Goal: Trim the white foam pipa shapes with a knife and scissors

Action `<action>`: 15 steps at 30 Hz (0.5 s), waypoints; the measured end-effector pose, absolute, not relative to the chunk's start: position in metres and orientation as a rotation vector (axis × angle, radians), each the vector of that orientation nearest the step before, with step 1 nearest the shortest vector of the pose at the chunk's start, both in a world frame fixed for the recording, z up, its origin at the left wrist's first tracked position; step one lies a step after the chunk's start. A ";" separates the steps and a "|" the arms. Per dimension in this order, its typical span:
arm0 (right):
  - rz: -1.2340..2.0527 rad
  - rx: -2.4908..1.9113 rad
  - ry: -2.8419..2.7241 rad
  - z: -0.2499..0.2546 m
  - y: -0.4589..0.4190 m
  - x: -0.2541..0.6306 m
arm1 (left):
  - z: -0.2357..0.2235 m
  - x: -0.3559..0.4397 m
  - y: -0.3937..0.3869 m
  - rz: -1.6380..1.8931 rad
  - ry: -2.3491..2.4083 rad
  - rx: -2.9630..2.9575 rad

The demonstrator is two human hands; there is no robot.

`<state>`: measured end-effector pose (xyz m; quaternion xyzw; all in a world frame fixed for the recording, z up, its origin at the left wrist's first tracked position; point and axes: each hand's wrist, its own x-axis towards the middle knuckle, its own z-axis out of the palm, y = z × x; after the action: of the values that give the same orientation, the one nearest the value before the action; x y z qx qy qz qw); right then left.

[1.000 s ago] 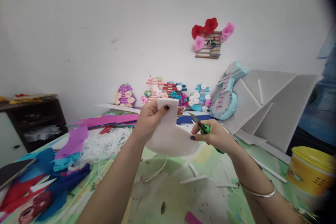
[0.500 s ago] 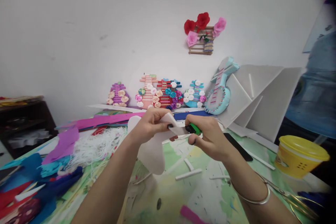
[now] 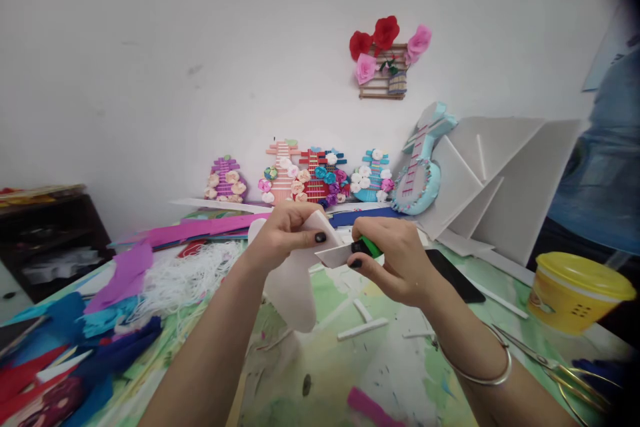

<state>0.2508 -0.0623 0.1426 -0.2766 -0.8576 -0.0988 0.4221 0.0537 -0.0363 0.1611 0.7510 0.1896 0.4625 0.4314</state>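
Note:
A white foam board cutout (image 3: 290, 293) with a rounded lower end hangs above the table, gripped near its upper edge by my left hand (image 3: 286, 240). My left thumb presses on its face and the fingers go behind it. In my right hand (image 3: 395, 260) is a green and black utility knife (image 3: 367, 247), held in a closed grip with the thumb below. Its wide blade points left and lies close to the foam's right edge, by my left thumb. Whether the blade touches the foam, I cannot tell. White foam offcuts (image 3: 363, 329) lie on the table below.
Gold-handled scissors (image 3: 560, 367) and a yellow tub (image 3: 580, 293) stand at the right, near a black phone-like slab (image 3: 455, 276). White shredded strips (image 3: 193, 280) and coloured paper (image 3: 120, 273) lie left. Decorated instrument models (image 3: 315, 177) and foam sheets (image 3: 515, 173) lean at the back.
The knife blade has shifted slightly left and down, showing more of its face beside the foam. My right thumb has moved up against the knife. The view has tilted slightly.

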 end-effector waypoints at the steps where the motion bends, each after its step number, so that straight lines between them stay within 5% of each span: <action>1: -0.253 -0.685 -2.144 0.142 -0.062 0.250 | 0.161 0.053 -0.036 1.149 0.462 1.869; 15: -0.346 -0.635 -2.139 0.142 -0.064 0.248 | 0.162 0.052 -0.036 1.102 0.394 1.868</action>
<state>0.2482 -0.0636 0.1418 -0.2543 -0.8563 -0.1384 0.4276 0.0519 -0.0361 0.1615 0.7560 0.1596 0.4460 0.4518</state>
